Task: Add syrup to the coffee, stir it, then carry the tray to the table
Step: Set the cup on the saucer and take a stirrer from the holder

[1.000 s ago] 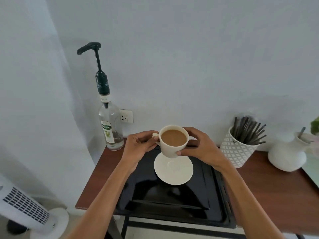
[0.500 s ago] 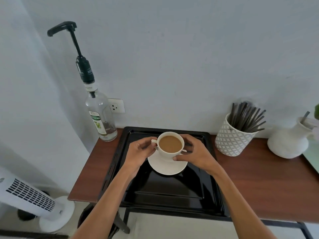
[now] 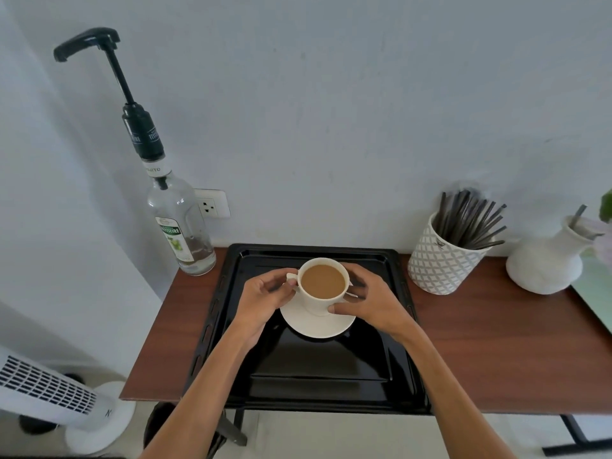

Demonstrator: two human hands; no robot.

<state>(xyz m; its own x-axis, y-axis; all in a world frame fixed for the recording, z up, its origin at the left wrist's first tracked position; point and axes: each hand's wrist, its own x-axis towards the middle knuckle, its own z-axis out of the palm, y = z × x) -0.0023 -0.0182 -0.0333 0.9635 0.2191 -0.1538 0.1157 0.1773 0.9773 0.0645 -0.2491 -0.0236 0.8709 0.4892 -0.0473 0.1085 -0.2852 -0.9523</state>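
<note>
A white cup of milky coffee [image 3: 323, 280] stands on a white saucer [image 3: 318, 323] in the back half of a black tray [image 3: 318, 385]. My left hand [image 3: 261, 299] pinches the cup's handle on its left side. My right hand [image 3: 367, 301] wraps the cup's right wall, thumb at the front. A clear syrup bottle [image 3: 180, 226] with a tall black pump stands at the back left corner of the wooden counter, just left of the tray. A white patterned holder with several dark stirrers [image 3: 443, 256] stands right of the tray.
The brown counter [image 3: 496, 352] runs against a white wall with a socket [image 3: 212, 203] behind the bottle. A white vase [image 3: 549, 263] stands at the far right. A white tower fan [image 3: 49, 392] stands on the floor at the lower left.
The cup, held above the saucer a second ago, has come down onto it. Both hands stay on the cup. My view has pulled back and tilted down over the tray.
</note>
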